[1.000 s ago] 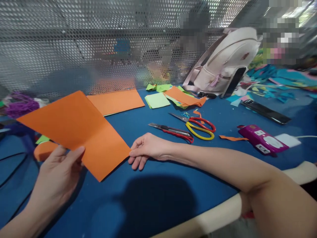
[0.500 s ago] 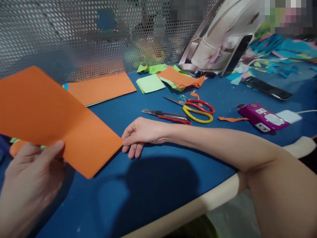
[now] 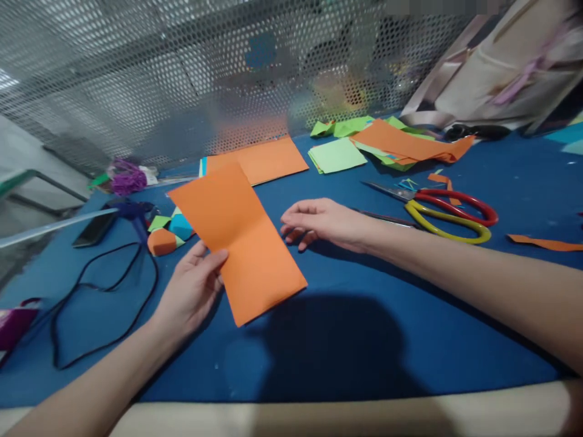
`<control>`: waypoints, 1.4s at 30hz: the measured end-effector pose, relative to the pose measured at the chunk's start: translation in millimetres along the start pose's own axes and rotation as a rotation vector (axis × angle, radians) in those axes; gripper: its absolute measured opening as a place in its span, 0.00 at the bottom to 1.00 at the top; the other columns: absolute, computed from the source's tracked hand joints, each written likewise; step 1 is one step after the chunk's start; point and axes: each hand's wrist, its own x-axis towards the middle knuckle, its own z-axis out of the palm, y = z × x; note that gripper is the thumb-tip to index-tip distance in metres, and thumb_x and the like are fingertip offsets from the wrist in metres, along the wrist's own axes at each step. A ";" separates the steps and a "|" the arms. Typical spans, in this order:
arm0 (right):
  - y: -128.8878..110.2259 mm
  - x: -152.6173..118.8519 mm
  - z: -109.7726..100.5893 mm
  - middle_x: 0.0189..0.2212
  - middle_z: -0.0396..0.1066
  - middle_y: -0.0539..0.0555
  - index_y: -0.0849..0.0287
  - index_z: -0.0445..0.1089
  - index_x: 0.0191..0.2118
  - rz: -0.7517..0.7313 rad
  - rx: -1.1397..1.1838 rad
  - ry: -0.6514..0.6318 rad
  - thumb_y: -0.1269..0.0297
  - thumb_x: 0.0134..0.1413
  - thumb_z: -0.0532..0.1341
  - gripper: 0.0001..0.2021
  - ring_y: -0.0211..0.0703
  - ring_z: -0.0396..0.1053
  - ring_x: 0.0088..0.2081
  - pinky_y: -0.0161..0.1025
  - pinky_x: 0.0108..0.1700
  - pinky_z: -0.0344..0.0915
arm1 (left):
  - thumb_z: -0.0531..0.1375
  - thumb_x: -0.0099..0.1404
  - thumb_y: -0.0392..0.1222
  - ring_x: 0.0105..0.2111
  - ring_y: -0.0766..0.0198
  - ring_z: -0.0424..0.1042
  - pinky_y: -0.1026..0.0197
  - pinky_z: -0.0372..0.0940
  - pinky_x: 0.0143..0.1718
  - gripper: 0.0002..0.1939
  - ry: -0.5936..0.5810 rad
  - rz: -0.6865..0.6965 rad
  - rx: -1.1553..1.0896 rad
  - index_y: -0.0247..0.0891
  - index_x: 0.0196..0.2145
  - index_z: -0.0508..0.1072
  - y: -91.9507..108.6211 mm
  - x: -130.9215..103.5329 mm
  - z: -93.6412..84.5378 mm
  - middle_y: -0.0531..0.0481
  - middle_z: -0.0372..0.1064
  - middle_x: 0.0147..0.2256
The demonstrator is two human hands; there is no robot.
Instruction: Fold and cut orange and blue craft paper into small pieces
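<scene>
An orange sheet of paper (image 3: pixel 248 249), slightly bent across its middle, is pinched at its left edge by my left hand (image 3: pixel 198 285), thumb on top. Its lower corners hang over the blue table. To the right of the sheet, my right hand (image 3: pixel 307 224) has its fingers loosely curled and apart, holding nothing and not touching the paper. Scissors with red and yellow handles (image 3: pixel 449 215) lie beyond my right forearm, which partly covers a cutter (image 3: pixel 387 218).
Orange sheets (image 3: pixel 273 161), pale green squares (image 3: pixel 337 155) and orange scraps (image 3: pixel 410 142) lie along the perforated metal panel (image 3: pixel 182 79). On the left are a glue gun (image 3: pixel 136 215), its black cable, a phone (image 3: pixel 95 229) and purple yarn (image 3: pixel 128 177). A bag (image 3: pixel 505 73) stands at the back right.
My right hand has let go of the sheet's corner and moved away from it. The view has swung left, bringing the glue gun and cable into sight; my left hand still holds the sheet.
</scene>
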 end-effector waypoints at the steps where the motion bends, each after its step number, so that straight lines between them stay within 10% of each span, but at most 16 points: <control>1: 3.2 0.0 3.6 0.29 0.73 0.52 0.62 0.70 0.31 0.002 -0.004 -0.005 0.71 0.59 0.62 0.05 0.35 0.72 0.29 0.31 0.27 0.70 | 0.70 0.51 0.31 0.34 0.63 0.79 0.67 0.75 0.33 0.22 -0.024 -0.025 -0.001 0.38 0.45 0.76 -2.4 -1.3 -0.9 0.49 0.80 0.42; 11: 27.6 -1.1 16.1 0.16 0.66 0.44 0.59 0.67 0.25 -0.104 -0.083 -0.004 0.66 0.48 0.65 0.07 0.32 0.62 0.19 0.32 0.23 0.60 | 0.72 0.52 0.38 0.39 0.58 0.80 0.62 0.75 0.38 0.26 -0.178 -0.107 0.049 0.39 0.49 0.74 -11.5 -8.3 0.6 0.47 0.80 0.43; 42: 40.0 -5.4 17.2 0.36 0.78 0.53 0.59 0.75 0.34 -0.241 -0.062 -0.111 0.56 0.45 0.67 0.12 0.49 0.75 0.42 0.47 0.49 0.69 | 0.72 0.52 0.44 0.41 0.53 0.79 0.57 0.70 0.42 0.24 -0.237 -0.026 0.113 0.37 0.47 0.76 -13.7 -12.3 0.4 0.44 0.79 0.43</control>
